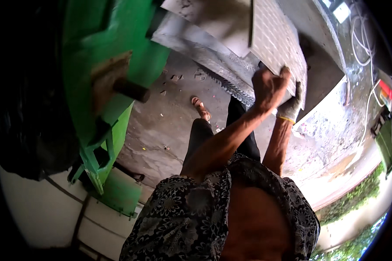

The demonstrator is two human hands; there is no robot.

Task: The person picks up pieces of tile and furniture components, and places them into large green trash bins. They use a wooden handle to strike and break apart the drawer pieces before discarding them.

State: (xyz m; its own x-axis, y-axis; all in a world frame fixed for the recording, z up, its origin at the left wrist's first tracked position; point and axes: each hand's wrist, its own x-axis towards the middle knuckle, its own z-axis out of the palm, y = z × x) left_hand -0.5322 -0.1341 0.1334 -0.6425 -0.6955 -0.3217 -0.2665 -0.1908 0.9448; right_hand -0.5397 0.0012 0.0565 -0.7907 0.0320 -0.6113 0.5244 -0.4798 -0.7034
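Observation:
Both my hands are at the near end of a pale flat panel with a grid-like raised texture, perhaps a tile. My left hand is bare and closed, its thumb on the panel's near edge and its fingers curled beside it. My right hand wears a grey work glove with a yellow cuff edge. Its thumb lies on the panel's face by the right corner, and its other fingers are hidden behind. Left of the panel lies another smooth pale slab, partly blurred, on a grey ledge.
A green machine with a protruding dark metal shaft stands at left. A dark jagged-edged strip runs below the ledge. Broken bits lie on the concrete floor near my sandalled foot. White cable hangs at far right.

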